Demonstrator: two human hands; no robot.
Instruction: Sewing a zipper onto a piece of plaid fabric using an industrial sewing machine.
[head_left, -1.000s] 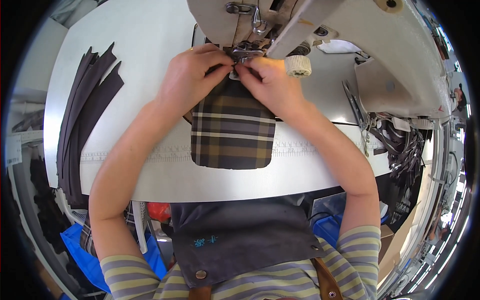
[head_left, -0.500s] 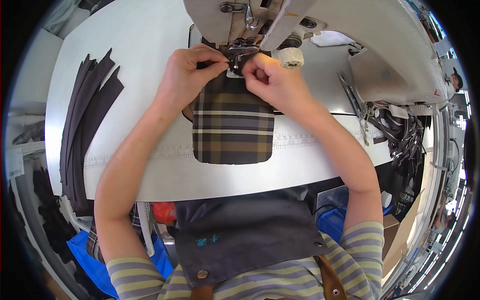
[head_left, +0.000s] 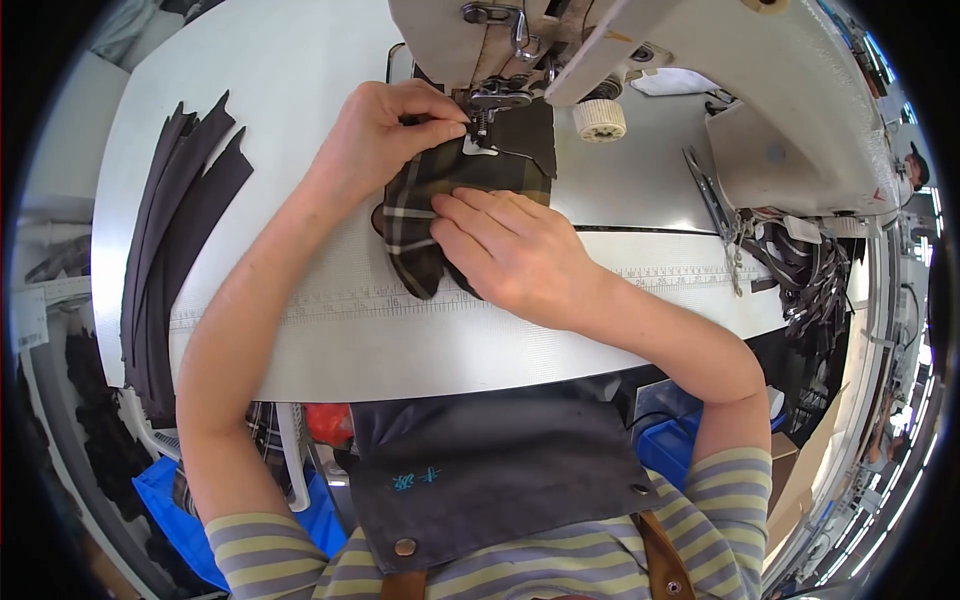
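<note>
Pinching the far edge of the plaid fabric piece (head_left: 440, 200) right at the presser foot (head_left: 492, 100) with the left hand (head_left: 385, 130), right hand (head_left: 505, 250) pressed flat on its near half, long axis running bench-edge to needle.

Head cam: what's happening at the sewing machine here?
A person is working a plaid fabric piece at an industrial sewing machine. The left hand pinches the fabric's edge right at the presser foot. The right hand lies flat on the piece, pressing it to the grey table. The fabric looks folded or bunched under the hands. A stack of dark fabric strips lies on the table's left side.
</note>
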